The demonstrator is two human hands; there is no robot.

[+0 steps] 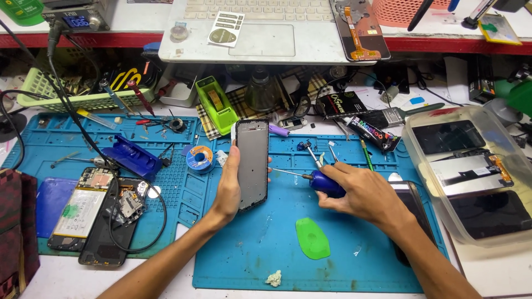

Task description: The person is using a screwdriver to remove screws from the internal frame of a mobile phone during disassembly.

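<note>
My left hand [228, 185] holds a phone frame with a grey inner panel [252, 163] upright over the blue work mat [332, 260], fingers wrapped around its left edge. My right hand [363, 194] grips a blue-handled screwdriver [324, 181], its thin metal tip pointing left and almost touching the frame's right edge. A green plastic pry tool [312, 238] lies on the mat just below both hands.
An opened phone with its battery [83, 207] lies at left beside a blue case [133, 156] and a solder spool [199, 159]. A clear tub of screens [471, 171] stands right. Green tape dispenser [216, 105], glue tube [372, 134], brush [396, 115] and a laptop [260, 33] sit behind.
</note>
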